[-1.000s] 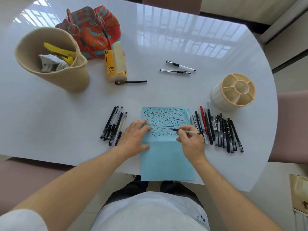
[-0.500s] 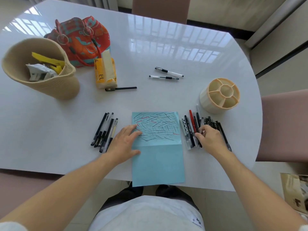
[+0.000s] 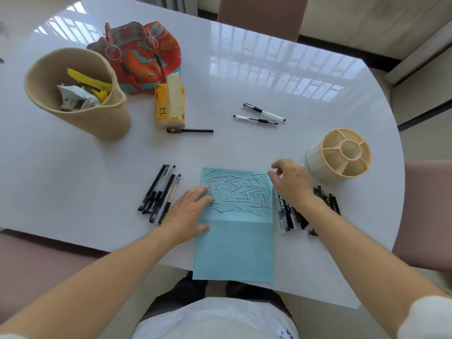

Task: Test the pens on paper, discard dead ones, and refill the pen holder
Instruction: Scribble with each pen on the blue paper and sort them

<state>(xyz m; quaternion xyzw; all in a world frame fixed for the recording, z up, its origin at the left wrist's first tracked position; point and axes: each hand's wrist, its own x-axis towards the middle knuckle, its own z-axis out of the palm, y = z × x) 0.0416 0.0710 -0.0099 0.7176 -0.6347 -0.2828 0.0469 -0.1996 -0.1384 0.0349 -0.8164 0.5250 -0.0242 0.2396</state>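
A blue paper [image 3: 238, 243] covered with black and red test strokes lies at the table's near edge. My left hand [image 3: 188, 211] presses flat on its left edge. My right hand [image 3: 291, 182] hovers over the paper's top right corner with loosely curled fingers and nothing in it. A pile of pens [image 3: 289, 216] lies under that wrist, partly hidden. Another group of black pens [image 3: 159, 194] lies left of the paper. The cream pen holder [image 3: 315, 162] with empty compartments stands at the right.
A woven basket [image 3: 105, 121] holding scraps stands far left, with a colourful bag [image 3: 144, 55] and a yellow tissue pack [image 3: 168, 106] behind. One black pen [image 3: 193, 130] and two clear pens [image 3: 259, 116] lie mid-table. Pink chairs [image 3: 428, 211] stand around.
My right hand stopped writing, laid its pen in the right pile, then moved up and left to the paper's top right corner. My left hand stayed on the paper.
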